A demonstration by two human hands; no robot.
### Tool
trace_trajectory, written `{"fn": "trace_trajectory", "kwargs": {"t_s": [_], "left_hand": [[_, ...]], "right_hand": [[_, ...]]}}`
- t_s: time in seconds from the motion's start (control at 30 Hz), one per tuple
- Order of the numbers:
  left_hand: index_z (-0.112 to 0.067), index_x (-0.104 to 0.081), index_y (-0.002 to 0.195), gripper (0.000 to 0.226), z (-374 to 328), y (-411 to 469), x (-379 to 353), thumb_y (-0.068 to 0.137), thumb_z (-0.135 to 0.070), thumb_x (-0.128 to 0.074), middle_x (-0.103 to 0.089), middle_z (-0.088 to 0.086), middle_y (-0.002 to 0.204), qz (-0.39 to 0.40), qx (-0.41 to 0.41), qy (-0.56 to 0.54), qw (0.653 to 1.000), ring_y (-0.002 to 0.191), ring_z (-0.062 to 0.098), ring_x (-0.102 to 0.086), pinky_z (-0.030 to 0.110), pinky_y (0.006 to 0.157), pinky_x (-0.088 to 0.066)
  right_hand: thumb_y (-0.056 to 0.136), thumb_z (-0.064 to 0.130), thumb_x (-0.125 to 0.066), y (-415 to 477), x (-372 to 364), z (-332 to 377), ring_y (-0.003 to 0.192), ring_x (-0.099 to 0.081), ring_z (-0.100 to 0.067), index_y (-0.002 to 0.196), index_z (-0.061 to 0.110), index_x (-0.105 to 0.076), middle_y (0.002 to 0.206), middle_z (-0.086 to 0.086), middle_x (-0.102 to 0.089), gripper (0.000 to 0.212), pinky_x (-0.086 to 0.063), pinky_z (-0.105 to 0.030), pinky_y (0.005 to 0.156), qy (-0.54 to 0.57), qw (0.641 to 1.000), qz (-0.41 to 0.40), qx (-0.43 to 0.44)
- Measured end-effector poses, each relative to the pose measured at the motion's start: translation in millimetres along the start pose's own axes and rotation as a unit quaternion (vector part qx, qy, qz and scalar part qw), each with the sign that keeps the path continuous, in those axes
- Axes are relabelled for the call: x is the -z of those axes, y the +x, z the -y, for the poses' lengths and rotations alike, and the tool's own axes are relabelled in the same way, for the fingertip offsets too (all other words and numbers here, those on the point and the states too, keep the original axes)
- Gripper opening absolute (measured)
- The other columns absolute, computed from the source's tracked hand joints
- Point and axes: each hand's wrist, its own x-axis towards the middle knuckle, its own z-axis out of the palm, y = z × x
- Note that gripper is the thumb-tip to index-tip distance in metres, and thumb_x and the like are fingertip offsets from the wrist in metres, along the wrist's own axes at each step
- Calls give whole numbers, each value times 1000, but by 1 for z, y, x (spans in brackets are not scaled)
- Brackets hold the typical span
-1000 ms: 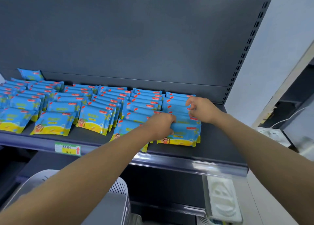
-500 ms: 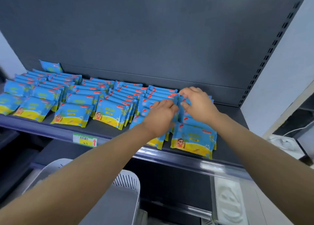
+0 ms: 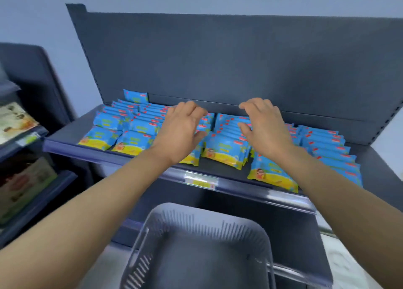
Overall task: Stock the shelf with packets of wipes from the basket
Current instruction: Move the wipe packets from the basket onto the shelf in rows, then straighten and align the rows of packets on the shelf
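Several rows of blue and yellow wipes packets [image 3: 224, 150] lie overlapping on the dark shelf [image 3: 152, 162]. My left hand [image 3: 181, 127] hovers over a middle row with fingers spread and relaxed, holding nothing. My right hand [image 3: 263, 128] is beside it over the neighbouring row, fingers also loose, thumb near the packets. The grey slotted basket [image 3: 196, 229] sits below the shelf in front of me, and I see no packets inside it.
A price label [image 3: 200, 180] is clipped to the shelf's front rail. One packet [image 3: 135, 96] stands against the back panel at the far left. Another shelf unit with boxed goods [image 3: 17, 123] stands to the left. A white wall lies behind.
Both hands have left the right-hand rows and moved left, apart from each other, with fingers now spread. The view has swung right and down, showing the basket.
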Motion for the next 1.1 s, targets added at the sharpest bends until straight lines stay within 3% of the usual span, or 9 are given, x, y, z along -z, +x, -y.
{"fn": "trace_trajectory", "kwargs": {"t_s": [0.17, 0.37, 0.7, 0.9, 1.1], "left_hand": [[-4, -60, 111, 41, 58, -27, 41, 74, -15, -74, -58, 15, 105, -16, -24, 15, 999, 100, 35, -54, 38, 86, -33], [-2, -60, 110, 45, 90, -45, 67, 71, -14, -77, -59, 17, 106, -37, -31, 40, 998, 100, 38, -55, 37, 86, -31], [-5, -57, 120, 47, 135, -78, 75, 77, -18, -72, -57, 14, 114, -2, 50, 92, 995, 105, 34, -51, 39, 89, -32], [-4, -60, 113, 44, 208, -97, 66, 73, -17, -75, -59, 14, 106, 18, 101, 97, 990, 97, 36, -55, 41, 81, -38], [-11, -54, 123, 49, 308, -104, 36, 80, -27, -69, -54, 8, 115, 62, 119, 58, 989, 108, 29, -48, 35, 90, -31]], "right_hand": [[85, 19, -61, 12, 5, 77, 113, -46, -33, 122, 8, -53, 123, -11, -53, 39, -33, -41, 89, -16, 1000, -5, 22], [86, 19, -62, 24, 17, 112, 114, -45, -33, 124, 7, -52, 125, -12, -52, 41, -34, -41, 90, -36, 998, -9, 48], [86, 19, -62, 40, -17, 145, 115, -44, -30, 125, 9, -52, 124, -9, -51, 42, -31, -37, 92, 25, 996, 3, 88], [84, 21, -64, 66, -55, 184, 112, -46, -30, 121, 9, -54, 122, -8, -52, 40, -32, -38, 90, 15, 993, 30, 114], [81, 20, -66, 107, -107, 239, 113, -48, -34, 120, 6, -56, 121, -13, -56, 43, -36, -42, 91, -4, 995, 55, 86]]}}
